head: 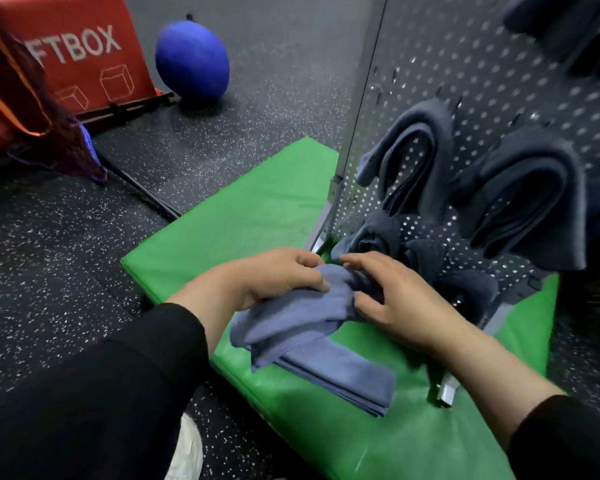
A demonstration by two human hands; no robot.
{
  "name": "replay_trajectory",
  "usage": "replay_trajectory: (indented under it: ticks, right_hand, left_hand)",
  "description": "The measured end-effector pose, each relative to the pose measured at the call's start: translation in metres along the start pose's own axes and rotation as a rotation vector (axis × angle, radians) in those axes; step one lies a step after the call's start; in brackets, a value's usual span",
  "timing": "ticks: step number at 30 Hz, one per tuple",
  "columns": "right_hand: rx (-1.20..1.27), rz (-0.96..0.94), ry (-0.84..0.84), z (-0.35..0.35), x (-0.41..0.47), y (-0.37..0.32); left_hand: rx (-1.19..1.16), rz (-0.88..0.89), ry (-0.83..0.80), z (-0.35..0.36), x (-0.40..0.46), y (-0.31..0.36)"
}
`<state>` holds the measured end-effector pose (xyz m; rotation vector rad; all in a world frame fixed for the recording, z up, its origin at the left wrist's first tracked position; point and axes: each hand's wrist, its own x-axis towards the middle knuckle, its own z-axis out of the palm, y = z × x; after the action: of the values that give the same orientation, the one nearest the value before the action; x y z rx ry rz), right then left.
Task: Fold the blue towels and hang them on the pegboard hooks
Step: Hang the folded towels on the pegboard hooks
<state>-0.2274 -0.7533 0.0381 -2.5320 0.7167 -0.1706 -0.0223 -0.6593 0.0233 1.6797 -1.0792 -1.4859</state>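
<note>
A blue towel (302, 327) lies partly bunched over a green mat (257, 209). Under it a folded blue towel (347, 379) lies flat. My left hand (271, 275) grips the bunched towel's upper edge, fingers curled over the cloth. My right hand (392, 296) pinches the same towel from the right side. The grey pegboard (465, 64) stands upright on the right. Two folded dark blue towels (420, 150) (527, 195) hang over its hooks. Another dark towel (565, 26) hangs at the top right. More dark cloth (388, 237) is heaped at the board's foot.
A red box (77, 57) with white lettering stands at the back left, with a blue ball (193, 60) beside it. A black cable (142, 192) runs across the speckled black floor (49, 254). A metal foot (445, 391) of the pegboard frame rests on the mat.
</note>
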Motion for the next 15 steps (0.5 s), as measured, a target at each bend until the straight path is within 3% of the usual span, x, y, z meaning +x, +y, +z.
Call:
replay_trajectory:
  ticks: [2,5,9,12,15]
  right_hand:
    - [0.055,-0.096,0.058,-0.012,-0.012,-0.006]
    - [0.126,-0.059,0.029,-0.026,-0.022,-0.018]
    - [0.174,0.007,0.334,-0.041,-0.02,-0.037]
    - [0.165,0.008,0.458,-0.062,-0.019,-0.058]
    - [0.042,0.074,0.406,-0.085,-0.014,-0.075]
  left_hand:
    - [-0.215,0.035,0.042,0.001,-0.012,0.022]
    - [-0.415,0.063,0.065,0.007,-0.03,0.053]
    - [-0.528,0.049,0.064,0.01,-0.054,0.08]
    - [-0.536,0.122,0.14,0.006,-0.064,0.089]
    - [-0.293,0.229,0.438,-0.001,-0.066,0.094]
